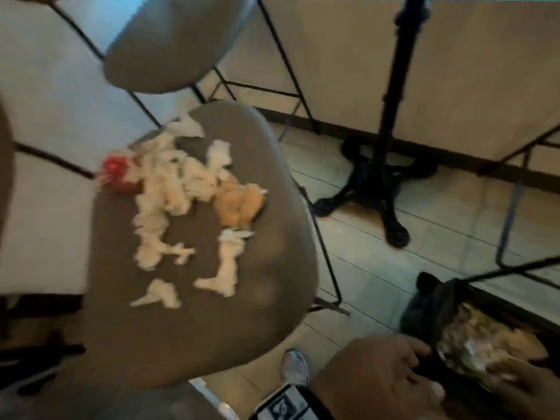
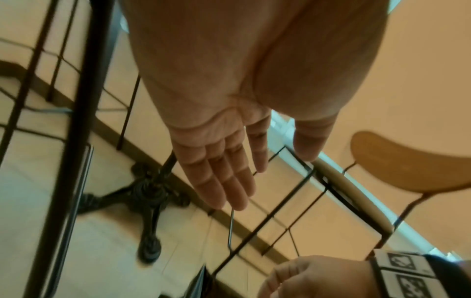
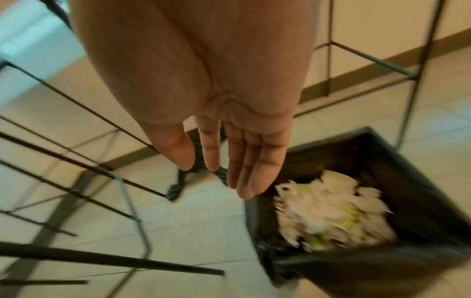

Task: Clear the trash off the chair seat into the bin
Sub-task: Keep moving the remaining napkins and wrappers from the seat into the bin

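Observation:
A grey chair seat (image 1: 197,328) carries several crumpled white tissues (image 1: 160,189), a red wrapper (image 1: 116,174) and a crumpled orange-brown paper (image 1: 239,204). Lower right on the floor stands a bin with a black bag (image 1: 424,298), holding white and green paper waste (image 3: 331,211). My left hand (image 1: 424,368) reaches toward the bin's rim with straight fingers and holds nothing (image 2: 267,173). My right hand (image 3: 214,173) hangs flat and empty above the bin's near side (image 3: 382,151). It barely shows in the head view's corner (image 1: 527,389). All views are blurred.
A black cast-iron table base (image 1: 378,183) stands on the tiled floor beyond the bin. A second grey chair seat (image 1: 169,47) is at the top. Thin black chair legs (image 3: 76,157) cross the floor. A wooden chair back (image 2: 407,161) is nearby, and my shoe (image 1: 294,368) is below the seat.

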{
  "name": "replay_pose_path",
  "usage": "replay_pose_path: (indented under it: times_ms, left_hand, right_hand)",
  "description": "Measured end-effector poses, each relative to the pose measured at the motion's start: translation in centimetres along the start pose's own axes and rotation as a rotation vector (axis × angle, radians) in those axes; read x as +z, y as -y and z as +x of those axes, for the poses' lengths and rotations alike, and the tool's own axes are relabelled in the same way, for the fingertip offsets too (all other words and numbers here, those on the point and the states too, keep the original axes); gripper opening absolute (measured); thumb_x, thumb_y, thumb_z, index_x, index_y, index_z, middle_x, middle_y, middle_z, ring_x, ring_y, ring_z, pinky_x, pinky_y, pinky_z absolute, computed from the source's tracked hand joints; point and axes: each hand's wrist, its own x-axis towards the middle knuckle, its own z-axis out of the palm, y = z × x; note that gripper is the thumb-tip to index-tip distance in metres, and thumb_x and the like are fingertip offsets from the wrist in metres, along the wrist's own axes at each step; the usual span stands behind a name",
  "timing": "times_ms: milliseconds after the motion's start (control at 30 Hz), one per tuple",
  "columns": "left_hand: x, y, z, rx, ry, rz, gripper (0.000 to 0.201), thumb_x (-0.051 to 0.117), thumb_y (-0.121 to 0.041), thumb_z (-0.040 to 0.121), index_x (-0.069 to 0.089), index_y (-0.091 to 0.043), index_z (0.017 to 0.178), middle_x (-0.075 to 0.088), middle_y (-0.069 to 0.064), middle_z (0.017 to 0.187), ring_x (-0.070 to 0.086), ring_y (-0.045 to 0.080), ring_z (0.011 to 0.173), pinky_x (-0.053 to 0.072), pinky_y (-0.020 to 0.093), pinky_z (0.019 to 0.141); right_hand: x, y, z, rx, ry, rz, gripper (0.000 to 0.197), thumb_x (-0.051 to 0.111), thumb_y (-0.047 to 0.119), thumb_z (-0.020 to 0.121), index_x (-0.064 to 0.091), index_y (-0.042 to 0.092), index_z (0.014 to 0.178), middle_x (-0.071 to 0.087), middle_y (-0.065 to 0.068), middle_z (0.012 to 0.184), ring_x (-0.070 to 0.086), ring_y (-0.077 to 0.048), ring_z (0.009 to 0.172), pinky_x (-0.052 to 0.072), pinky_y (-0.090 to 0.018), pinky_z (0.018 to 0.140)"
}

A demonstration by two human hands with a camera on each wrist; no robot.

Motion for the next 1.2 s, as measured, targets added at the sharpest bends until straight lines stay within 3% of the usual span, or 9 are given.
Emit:
replay_pose_path:
  times_ms: [67, 133, 233, 367, 500, 600, 867, 1000, 1200]
  left_hand:
    - [-3.2, -0.2, -5.6, 0.109, -0.097, 0.017, 0.043, 0.068, -0.040, 0.093, 0.061, -0.028, 0.134, 0.067, -0.003, 0.121, 0.061, 0.003, 0.106, 0.045, 0.010, 0.087]
    - [-6.0, 0.3, -11.4, 0.223, -0.233, 0.016, 0.036, 0.067, -0.039, 0.095, 0.063, -0.031, 0.130, 0.067, -0.006, 0.120, 0.063, -0.001, 0.100, 0.049, 0.008, 0.082]
    - [-8.9, 2.4, -17.0, 0.304, -0.472, 0.015, 0.034, 0.069, -0.044, 0.090, 0.066, -0.034, 0.122, 0.068, -0.014, 0.110, 0.067, 0.005, 0.099, 0.056, 0.027, 0.086]
    - [-12.3, 5.6, -20.8, 0.316, -0.826, 0.060, 0.034, 0.069, -0.050, 0.084, 0.058, -0.050, 0.117, 0.058, -0.026, 0.112, 0.060, 0.001, 0.105, 0.052, 0.019, 0.084]
    - [-15.4, 7.9, -21.4, 0.130, -1.002, 0.164, 0.077, 0.074, -0.065, 0.073, 0.035, -0.054, 0.139, 0.028, -0.016, 0.151, 0.038, 0.009, 0.136, 0.044, 0.034, 0.105]
    - [-17.1, 8.2, -20.5, -0.022, -1.055, 0.217, 0.104, 0.077, -0.070, 0.066, 0.016, -0.057, 0.149, 0.003, -0.012, 0.165, 0.022, 0.021, 0.150, 0.038, 0.044, 0.111]
    - [-20.7, 7.9, -16.0, -0.165, -0.894, 0.363, 0.108, 0.072, -0.071, 0.072, -0.004, -0.065, 0.149, -0.026, -0.007, 0.165, -0.004, 0.037, 0.155, 0.023, 0.058, 0.119]
    - [-21.2, 7.7, -15.1, -0.238, -0.875, 0.504, 0.071, 0.053, -0.066, 0.089, 0.024, -0.048, 0.151, 0.013, 0.004, 0.166, 0.024, 0.034, 0.147, 0.034, 0.052, 0.113]
    - [-21.7, 7.3, -14.9, -0.187, -0.907, 0.357, 0.025, 0.050, -0.018, 0.101, 0.051, -0.022, 0.125, 0.047, 0.003, 0.126, 0.049, 0.020, 0.113, 0.047, 0.032, 0.089]
  right_hand:
    - [-13.9, -1.2, -1.9, -0.486, 0.743, 0.208, 0.078, 0.025, 0.072, 0.092, 0.069, 0.016, 0.124, 0.073, -0.021, 0.115, 0.068, -0.044, 0.109, 0.045, -0.059, 0.103]
    - [-26.8, 0.5, -4.7, -0.923, 1.106, 0.094, 0.032, 0.060, 0.054, 0.088, 0.075, 0.034, 0.107, 0.079, 0.004, 0.088, 0.074, -0.021, 0.087, 0.056, -0.048, 0.088]
    - [-39.8, 5.9, -12.0, -1.259, 1.039, 0.280, 0.019, 0.072, 0.031, 0.090, 0.069, 0.042, 0.105, 0.077, 0.014, 0.089, 0.071, -0.002, 0.081, 0.058, -0.034, 0.077]
    - [-48.2, 10.5, -20.7, -1.518, 0.965, 0.309, 0.079, 0.065, 0.071, 0.071, 0.042, 0.045, 0.143, 0.045, 0.011, 0.143, 0.052, -0.014, 0.124, 0.052, -0.044, 0.101]
    - [-50.8, 13.9, -26.4, -1.824, 0.840, 0.049, 0.117, 0.068, 0.085, 0.056, 0.002, 0.064, 0.149, -0.011, 0.012, 0.168, -0.001, -0.033, 0.155, 0.020, -0.060, 0.121]
    - [-49.2, 15.4, -29.2, -1.932, 0.700, -0.113, 0.126, 0.070, 0.087, 0.054, -0.009, 0.063, 0.149, -0.025, 0.009, 0.166, -0.019, -0.035, 0.153, 0.008, -0.065, 0.121]
    - [-47.8, 15.5, -30.6, -2.002, 0.484, -0.021, 0.054, 0.052, 0.058, 0.093, 0.038, 0.046, 0.144, 0.027, -0.003, 0.157, 0.025, -0.031, 0.142, 0.033, -0.047, 0.114]
    - [-47.6, 16.0, -30.4, -2.026, 0.523, 0.067, 0.035, 0.052, 0.041, 0.099, 0.051, 0.036, 0.133, 0.042, 0.001, 0.139, 0.040, -0.022, 0.124, 0.038, -0.032, 0.102]
    - [-48.7, 16.6, -30.3, -2.037, 0.677, 0.096, 0.005, 0.058, 0.029, 0.094, 0.056, 0.033, 0.096, 0.049, 0.008, 0.105, 0.050, -0.007, 0.087, 0.049, -0.021, 0.078]
